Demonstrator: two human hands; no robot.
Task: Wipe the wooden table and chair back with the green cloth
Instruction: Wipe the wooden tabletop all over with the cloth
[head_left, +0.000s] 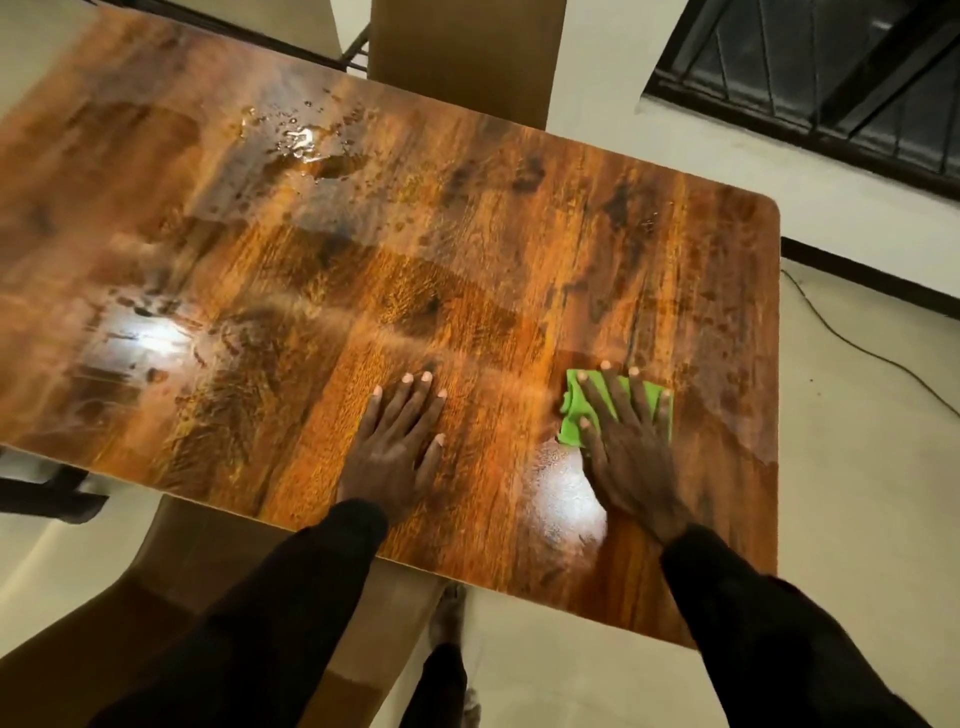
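The wooden table (467, 249) fills most of the view, glossy and streaked with wet patches. My right hand (626, 441) lies flat with spread fingers on the green cloth (576, 415), pressing it onto the tabletop near the right end. My left hand (400, 441) rests flat on the bare wood, a hand's width left of the cloth. A tan chair back (467, 52) stands upright behind the far edge of the table. Another tan chair (197, 561) sits under the near edge by my left arm.
Water drops pool on the table at the far middle (306, 140). A dark barred window (831, 78) is at the upper right. A thin cable (857, 348) runs across the pale floor right of the table. My feet show below the table's near edge.
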